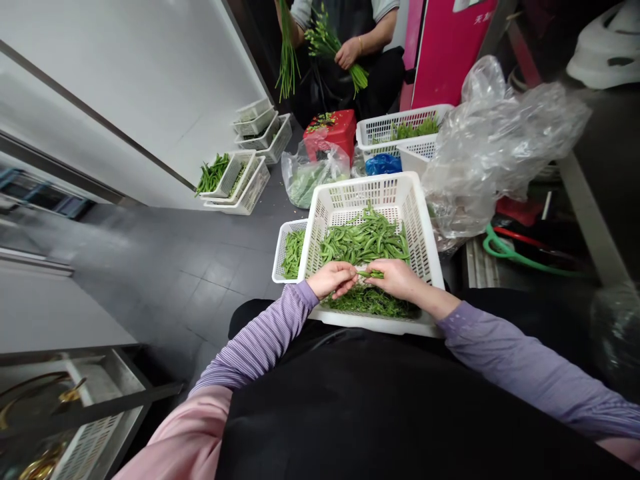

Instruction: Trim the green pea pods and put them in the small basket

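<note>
White characters (483, 18) on the pink panel (447, 63) begin with 天, the rest unclear.

The grey tiled floor (165, 243) carries 2 white basket stacks (257, 191), a clear bag (313, 179).

The large basket (434, 303) stands just before you. In it, pods (365, 240) lie on the far side and scraps (370, 303) on the near side; your left hand (333, 279) and right hand (395, 279) are above them. Left of it is a small basket (277, 260), right of it a plastic bundle (495, 153). Behind it are a filled bag (315, 179), a stool (343, 130) and a long basket (373, 148). Farther left, stacked baskets (255, 193) stand by the wall (190, 87). Another person (385, 73) is behind the stool.
</note>
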A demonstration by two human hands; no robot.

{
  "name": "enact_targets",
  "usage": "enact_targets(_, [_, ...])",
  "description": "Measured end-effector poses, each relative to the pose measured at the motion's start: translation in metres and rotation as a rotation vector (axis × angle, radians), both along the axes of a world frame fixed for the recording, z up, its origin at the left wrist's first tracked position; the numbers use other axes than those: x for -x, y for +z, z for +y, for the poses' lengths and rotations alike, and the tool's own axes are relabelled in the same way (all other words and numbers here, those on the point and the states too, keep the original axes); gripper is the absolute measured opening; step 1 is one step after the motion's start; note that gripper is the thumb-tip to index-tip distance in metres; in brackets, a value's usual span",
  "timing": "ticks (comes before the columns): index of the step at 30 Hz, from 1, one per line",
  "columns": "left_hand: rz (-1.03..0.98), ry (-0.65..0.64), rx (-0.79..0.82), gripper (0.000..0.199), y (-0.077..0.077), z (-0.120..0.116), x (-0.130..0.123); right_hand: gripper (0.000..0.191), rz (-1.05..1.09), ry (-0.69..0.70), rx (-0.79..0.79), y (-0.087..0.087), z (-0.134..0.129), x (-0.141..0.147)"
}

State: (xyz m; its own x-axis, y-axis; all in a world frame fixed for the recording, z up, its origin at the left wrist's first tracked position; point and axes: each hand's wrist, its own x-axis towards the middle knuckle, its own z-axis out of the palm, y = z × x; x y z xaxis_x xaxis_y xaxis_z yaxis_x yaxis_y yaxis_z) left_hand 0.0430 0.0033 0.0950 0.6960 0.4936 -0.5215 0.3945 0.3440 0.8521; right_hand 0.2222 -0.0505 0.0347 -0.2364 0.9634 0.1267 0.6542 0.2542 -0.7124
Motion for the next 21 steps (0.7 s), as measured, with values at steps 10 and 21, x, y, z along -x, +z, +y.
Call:
enact_targets(10, [0.261,0.005,-0.117,0.017,-0.041,-0.009,0.003,0.021,0.460,-0.197,0.243,0.011,-0.005,0.006])
enact_targets(21, [0.148,-0.206,-0.345,0.046,-0.019,-0.003,-0.003,0.038,0.762,-0.206,0.447,0.003,-0.001,0.007])
